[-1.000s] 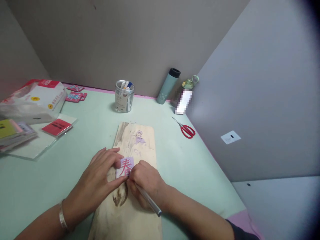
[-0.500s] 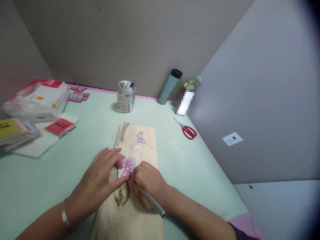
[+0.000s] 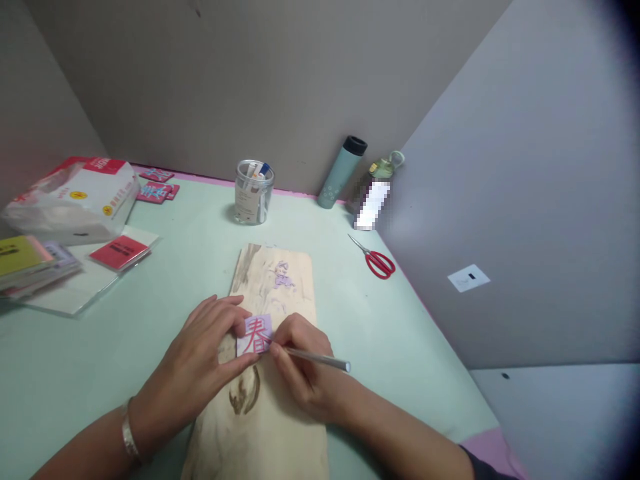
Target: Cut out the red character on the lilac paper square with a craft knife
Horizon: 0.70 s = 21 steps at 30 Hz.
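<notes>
On a long wooden board (image 3: 270,443) lies a small lilac square block (image 3: 255,335) bearing a red Chinese character. My left hand (image 3: 200,357) grips the block's left side, fingers on its upper edge and thumb along its lower edge. A slim silver pen-shaped carving tool (image 3: 323,360) is pinched in my right hand (image 3: 307,373). Its tip meets the block near the character's right side, and its back end points right. How the tip is shaped is too small to make out. Purple scraps (image 3: 283,277) lie on the board's far part, and a brown stain marks the wood below the block.
Red-handled scissors (image 3: 379,263) lie to the right. Farther back stand a clear cup (image 3: 253,200) of tools, a teal bottle (image 3: 343,172) and a green-lidded bottle (image 3: 383,168). A plastic bag (image 3: 75,200), coloured packets (image 3: 30,263) and red carved blocks (image 3: 156,192) are at left.
The carving tool has swung from pointing down-right to nearly level, its back end moving up and right. My right hand has turned and its fingers show more. My left hand stays in place.
</notes>
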Motion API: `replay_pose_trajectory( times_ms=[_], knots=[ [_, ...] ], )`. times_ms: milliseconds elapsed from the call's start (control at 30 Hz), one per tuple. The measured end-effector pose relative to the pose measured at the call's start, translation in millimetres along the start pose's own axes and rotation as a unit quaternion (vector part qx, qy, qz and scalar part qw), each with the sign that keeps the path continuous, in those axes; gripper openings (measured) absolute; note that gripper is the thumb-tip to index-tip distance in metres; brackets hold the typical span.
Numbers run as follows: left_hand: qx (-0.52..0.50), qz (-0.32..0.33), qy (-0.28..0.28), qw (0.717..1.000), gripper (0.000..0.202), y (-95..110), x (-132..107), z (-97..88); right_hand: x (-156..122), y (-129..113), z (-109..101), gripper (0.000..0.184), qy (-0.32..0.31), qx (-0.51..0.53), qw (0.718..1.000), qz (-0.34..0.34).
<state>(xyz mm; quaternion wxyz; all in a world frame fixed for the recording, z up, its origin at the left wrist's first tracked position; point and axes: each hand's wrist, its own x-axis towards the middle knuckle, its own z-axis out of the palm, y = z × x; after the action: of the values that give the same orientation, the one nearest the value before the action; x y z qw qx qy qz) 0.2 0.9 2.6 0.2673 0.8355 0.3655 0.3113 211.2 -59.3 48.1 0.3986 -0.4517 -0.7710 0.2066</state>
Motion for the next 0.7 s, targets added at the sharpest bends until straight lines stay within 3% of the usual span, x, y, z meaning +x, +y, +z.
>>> replay_pose_trajectory(
  times_ms=[700],
  knots=[
    [-0.007, 0.006, 0.0, 1.0, 0.022, 0.3, -0.7, 0.1, 1.2, 1.2, -1.1, 0.013, -0.027, 0.02, 0.999, 0.021]
  ],
)
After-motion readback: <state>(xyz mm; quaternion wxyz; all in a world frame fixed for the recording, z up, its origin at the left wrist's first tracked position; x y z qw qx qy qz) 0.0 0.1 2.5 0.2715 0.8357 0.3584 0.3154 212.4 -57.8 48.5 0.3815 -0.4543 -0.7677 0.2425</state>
